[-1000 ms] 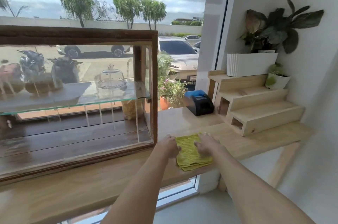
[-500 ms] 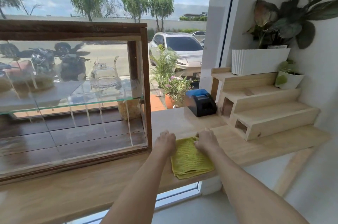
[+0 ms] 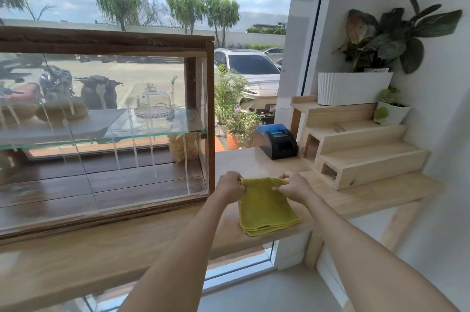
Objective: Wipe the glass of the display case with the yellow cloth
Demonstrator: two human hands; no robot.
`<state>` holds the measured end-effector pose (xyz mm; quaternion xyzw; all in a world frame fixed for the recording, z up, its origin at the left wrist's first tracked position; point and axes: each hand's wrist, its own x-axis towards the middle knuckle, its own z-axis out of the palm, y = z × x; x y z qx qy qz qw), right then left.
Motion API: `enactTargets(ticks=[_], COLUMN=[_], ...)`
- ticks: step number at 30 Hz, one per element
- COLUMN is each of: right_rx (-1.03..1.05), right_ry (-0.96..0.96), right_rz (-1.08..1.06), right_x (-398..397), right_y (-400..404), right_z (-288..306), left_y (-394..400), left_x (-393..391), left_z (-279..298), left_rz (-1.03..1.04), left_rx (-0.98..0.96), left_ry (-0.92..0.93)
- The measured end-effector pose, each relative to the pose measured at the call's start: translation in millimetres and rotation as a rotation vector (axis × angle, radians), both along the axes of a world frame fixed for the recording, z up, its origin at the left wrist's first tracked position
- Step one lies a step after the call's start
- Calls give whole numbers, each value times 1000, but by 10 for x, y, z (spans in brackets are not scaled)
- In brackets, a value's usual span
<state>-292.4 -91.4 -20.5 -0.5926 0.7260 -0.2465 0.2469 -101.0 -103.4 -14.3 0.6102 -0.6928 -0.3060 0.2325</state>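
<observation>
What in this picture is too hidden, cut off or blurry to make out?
Head view, the only one:
- The fingertips of the left hand and right hand are curled under the far edge of the yellow cloth, so the grip there is hidden.
- The display case runs off the left edge.
- Whether its glass is dirty: reflections mask it.
- The car's number plate is too small to read.
</observation>
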Motion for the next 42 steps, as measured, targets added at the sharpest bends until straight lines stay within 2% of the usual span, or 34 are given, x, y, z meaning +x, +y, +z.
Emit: enactTargets(ticks=[6,13,18,26,34,42], right_rx=[59,-8,-119,-188,-417,-633], right_ry=[62,11,-10,-31,-33,-38], right_rz=[15,-10,55,155,158,54], right_x=[129,566,970,1704,2096,2217], right_y=[141,450,708,1001,874,505], right_z=[170,344,532,752,979,1561], left_y=[179,482,691,941,950,732], left_x=[125,551,963,1569,1999,2131], left_z=[211,415,539,652,1045,1680], left_rz=[-96,-142,-155,-143,-52,30], left_rx=[-60,-132,-191,-278,-393,-644], left_ry=[95,107,125,98,47,59])
